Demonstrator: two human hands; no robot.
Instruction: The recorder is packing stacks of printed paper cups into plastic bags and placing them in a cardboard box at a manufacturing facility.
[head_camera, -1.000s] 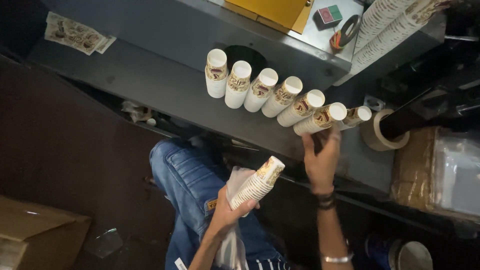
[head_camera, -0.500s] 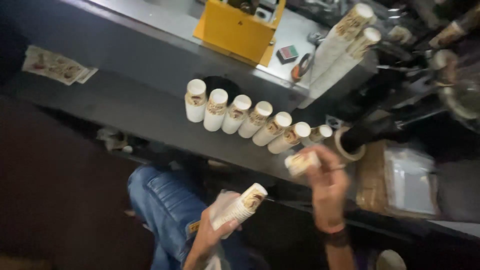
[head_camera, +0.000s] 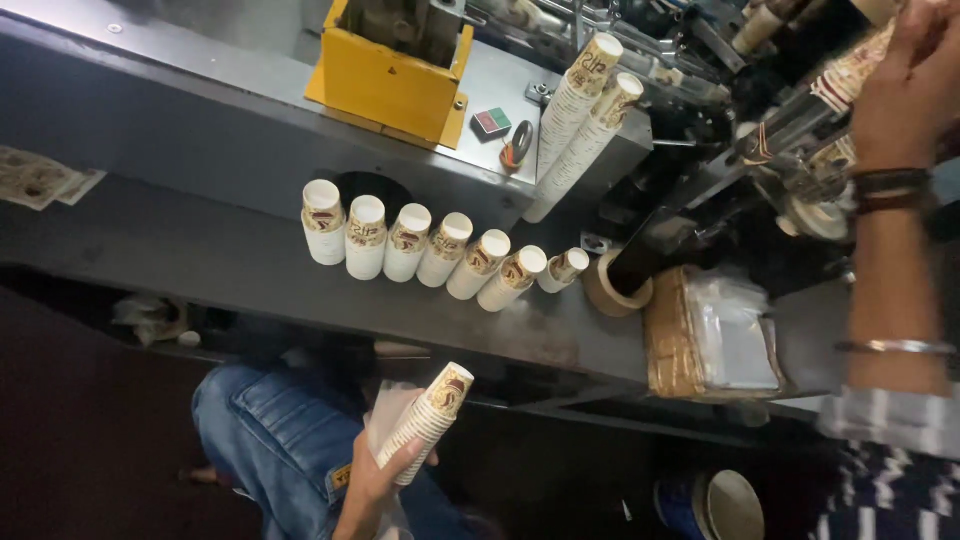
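The left hand (head_camera: 375, 480) sits low over a denim-clad knee (head_camera: 270, 440), its fingers wrapped around a nested stack of paper cups (head_camera: 430, 420) that tilts up and to the right, with a thin clear plastic bag (head_camera: 385, 415) caught behind it. The stack's mouth ends just below the front edge of the grey metal bench (head_camera: 200, 260), with dark open room under that edge. On the bench, 7 cup stacks (head_camera: 440, 248) lie side by side in a slanting row, mouths facing the camera, reaching nearly to a roll of tape (head_camera: 615, 285) and a pile of flat clear bags on brown card (head_camera: 715, 330) beside the bench's right end. Behind them, 2 taller cup stacks (head_camera: 580, 120) lean against the machine next to a yellow housing (head_camera: 390, 75). The right hand (head_camera: 915, 75) is raised at the upper right against the machine's cup feed (head_camera: 850, 75); whether its fingers are closed on anything cannot be told. A blue bucket (head_camera: 715, 505) stands on the floor below.
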